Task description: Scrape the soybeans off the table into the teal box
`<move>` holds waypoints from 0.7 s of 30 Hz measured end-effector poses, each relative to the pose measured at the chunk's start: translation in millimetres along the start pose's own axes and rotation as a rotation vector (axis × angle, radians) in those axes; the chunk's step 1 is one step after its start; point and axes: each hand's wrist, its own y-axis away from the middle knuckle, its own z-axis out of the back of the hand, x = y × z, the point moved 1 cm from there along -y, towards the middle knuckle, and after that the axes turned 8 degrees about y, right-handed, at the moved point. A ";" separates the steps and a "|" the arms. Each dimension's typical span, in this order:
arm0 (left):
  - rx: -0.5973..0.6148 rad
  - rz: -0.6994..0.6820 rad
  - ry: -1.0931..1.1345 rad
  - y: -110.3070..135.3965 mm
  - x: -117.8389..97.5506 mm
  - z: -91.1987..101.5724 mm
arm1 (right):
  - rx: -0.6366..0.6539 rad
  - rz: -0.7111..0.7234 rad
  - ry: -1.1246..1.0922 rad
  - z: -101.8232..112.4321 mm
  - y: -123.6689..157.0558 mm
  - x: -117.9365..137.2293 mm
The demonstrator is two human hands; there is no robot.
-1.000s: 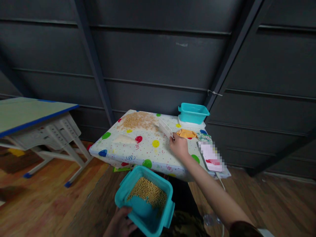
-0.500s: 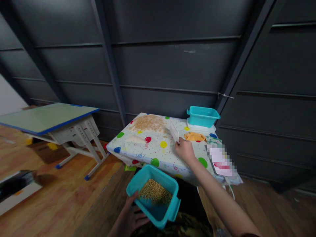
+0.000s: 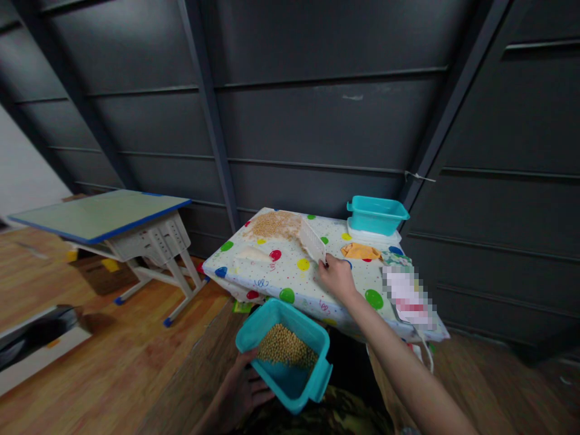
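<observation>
My left hand (image 3: 243, 383) grips the near left side of a teal plastic bin (image 3: 295, 386), which is held in front of the table's near edge. Yellowish round beans (image 3: 287, 346), like soybeans, lie inside it. My right hand (image 3: 338, 278) reaches over the table, closed on the near end of a white slotted plastic scoop (image 3: 312, 240). The scoop is tilted, its far end beside a spread of beans and pale brown dusty bits (image 3: 274, 225) on the tablecloth. Whether the scoop carries anything cannot be seen.
The table wears a balloon-patterned tablecloth (image 3: 258, 272). On its right are another teal bin (image 3: 379, 214) on a white base, an orange cloth (image 3: 361, 251) and a blurred-out flat item (image 3: 408, 296). A desk (image 3: 104, 211) stands left; a dark panelled wall (image 3: 317, 121) rises behind.
The white scoop has swung left and tilted lower, its far end now closer to the spread beans. My left hand still holds the bin. The view has shifted slightly.
</observation>
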 end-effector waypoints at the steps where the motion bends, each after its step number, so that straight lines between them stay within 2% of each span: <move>1: 0.007 0.003 0.004 -1.0 1.0 1.7 | -0.018 -0.015 -0.001 0.1 0.2 -2.5; 6: -0.028 -0.036 -0.024 -1.1 2.5 3.3 | -0.012 -0.044 0.041 0.9 6.0 -6.7; 13: -0.081 -0.156 -0.119 -0.4 2.4 4.1 | 0.026 0.091 0.037 1.9 17.1 3.7; 18: -0.087 -0.202 -0.184 4.1 -3.6 4.2 | -0.002 0.148 -0.028 0.3 20.1 0.7; 21: -0.076 -0.219 -0.150 7.4 -8.4 4.2 | -0.053 0.117 -0.049 -0.2 20.0 -2.1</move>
